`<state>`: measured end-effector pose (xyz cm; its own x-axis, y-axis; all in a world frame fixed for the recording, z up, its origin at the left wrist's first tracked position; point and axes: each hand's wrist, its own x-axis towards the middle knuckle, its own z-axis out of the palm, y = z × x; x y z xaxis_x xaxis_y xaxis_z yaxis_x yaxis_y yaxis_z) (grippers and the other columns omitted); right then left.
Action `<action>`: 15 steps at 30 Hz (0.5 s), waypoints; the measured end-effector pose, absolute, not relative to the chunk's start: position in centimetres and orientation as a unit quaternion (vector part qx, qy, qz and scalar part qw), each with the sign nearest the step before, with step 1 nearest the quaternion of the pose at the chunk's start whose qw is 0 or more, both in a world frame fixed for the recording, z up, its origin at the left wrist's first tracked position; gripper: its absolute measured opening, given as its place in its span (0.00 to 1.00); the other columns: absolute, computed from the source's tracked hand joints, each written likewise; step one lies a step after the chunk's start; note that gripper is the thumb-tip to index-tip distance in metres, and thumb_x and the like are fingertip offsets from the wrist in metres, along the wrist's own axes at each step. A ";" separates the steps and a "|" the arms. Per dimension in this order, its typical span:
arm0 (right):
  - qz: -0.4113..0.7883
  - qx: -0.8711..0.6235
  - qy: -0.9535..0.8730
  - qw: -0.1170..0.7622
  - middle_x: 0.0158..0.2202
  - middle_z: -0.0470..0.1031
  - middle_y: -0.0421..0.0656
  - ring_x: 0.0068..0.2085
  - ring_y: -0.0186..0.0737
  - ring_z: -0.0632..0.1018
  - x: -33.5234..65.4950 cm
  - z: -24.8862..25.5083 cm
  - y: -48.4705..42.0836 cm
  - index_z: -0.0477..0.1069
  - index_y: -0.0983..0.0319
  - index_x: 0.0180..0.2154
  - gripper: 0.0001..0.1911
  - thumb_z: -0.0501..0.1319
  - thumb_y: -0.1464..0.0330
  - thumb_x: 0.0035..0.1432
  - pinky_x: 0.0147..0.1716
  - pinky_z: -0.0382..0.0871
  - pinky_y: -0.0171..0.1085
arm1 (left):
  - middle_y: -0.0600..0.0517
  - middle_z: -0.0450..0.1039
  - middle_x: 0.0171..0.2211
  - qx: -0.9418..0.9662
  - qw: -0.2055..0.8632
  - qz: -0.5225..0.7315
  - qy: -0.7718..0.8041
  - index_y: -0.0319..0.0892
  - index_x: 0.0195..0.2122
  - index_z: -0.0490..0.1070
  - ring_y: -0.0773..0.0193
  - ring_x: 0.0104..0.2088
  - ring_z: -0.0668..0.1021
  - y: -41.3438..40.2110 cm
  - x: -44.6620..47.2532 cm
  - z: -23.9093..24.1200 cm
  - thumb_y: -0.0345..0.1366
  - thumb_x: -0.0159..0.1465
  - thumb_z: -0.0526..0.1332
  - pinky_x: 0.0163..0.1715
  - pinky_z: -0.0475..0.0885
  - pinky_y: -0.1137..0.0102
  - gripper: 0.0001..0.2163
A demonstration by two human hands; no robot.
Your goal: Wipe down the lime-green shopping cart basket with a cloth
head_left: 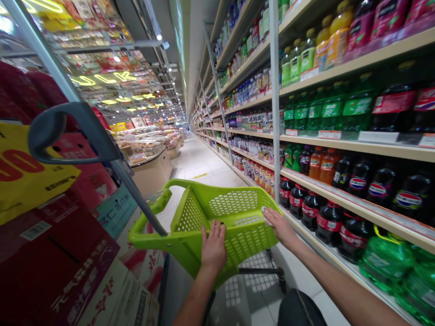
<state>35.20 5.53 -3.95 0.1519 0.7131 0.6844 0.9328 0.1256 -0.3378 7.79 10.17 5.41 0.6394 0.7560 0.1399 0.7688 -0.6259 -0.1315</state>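
A lime-green plastic shopping basket (234, 203) sits tilted on a wheeled trolley frame in front of me, and nothing shows inside it. My left hand (214, 246) lies on the basket's near wall, fingers curled over the rim. My right hand (277, 224) grips the right rim, fingers folded over the edge. A grey trolley handle (61, 131) on a slanted metal pole (136, 194) rises at the left of the basket.
Shelves of bottled drinks (340, 108) run along the right: dark cola bottles (326, 217) low down, green and orange bottles higher. Red cartons (57, 253) with a yellow price sign (23, 172) are stacked at the left. A tiled aisle (197, 163) runs ahead past display counters (149, 158).
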 end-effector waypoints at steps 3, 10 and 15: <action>-0.145 -0.671 -0.571 0.450 0.52 0.66 0.48 0.54 0.44 0.66 36.0 -4.5 5.0 0.69 0.60 0.47 0.20 0.49 0.75 0.54 0.51 0.62 0.50 | 0.49 0.49 0.61 -0.898 0.090 -0.041 -0.428 0.39 0.58 0.53 0.56 0.62 0.47 10.0 8.0 5.2 0.32 0.54 0.48 0.58 0.38 0.49 0.28; -0.124 -0.575 -0.657 0.471 0.54 0.65 0.46 0.57 0.41 0.61 28.8 -3.5 6.5 0.67 0.59 0.49 0.20 0.49 0.75 0.56 0.53 0.61 0.49 | 0.47 0.51 0.61 -0.898 0.090 -0.060 -0.426 0.39 0.58 0.54 0.56 0.62 0.48 9.6 8.2 5.2 0.33 0.53 0.50 0.58 0.38 0.49 0.28; -0.191 -0.661 -0.544 0.480 0.51 0.68 0.50 0.55 0.47 0.64 35.1 -4.7 4.3 0.71 0.63 0.43 0.17 0.48 0.71 0.56 0.52 0.59 0.55 | 0.47 0.50 0.61 -0.897 0.085 -0.060 -0.430 0.38 0.59 0.52 0.56 0.62 0.47 9.5 8.2 5.0 0.32 0.53 0.49 0.58 0.38 0.50 0.29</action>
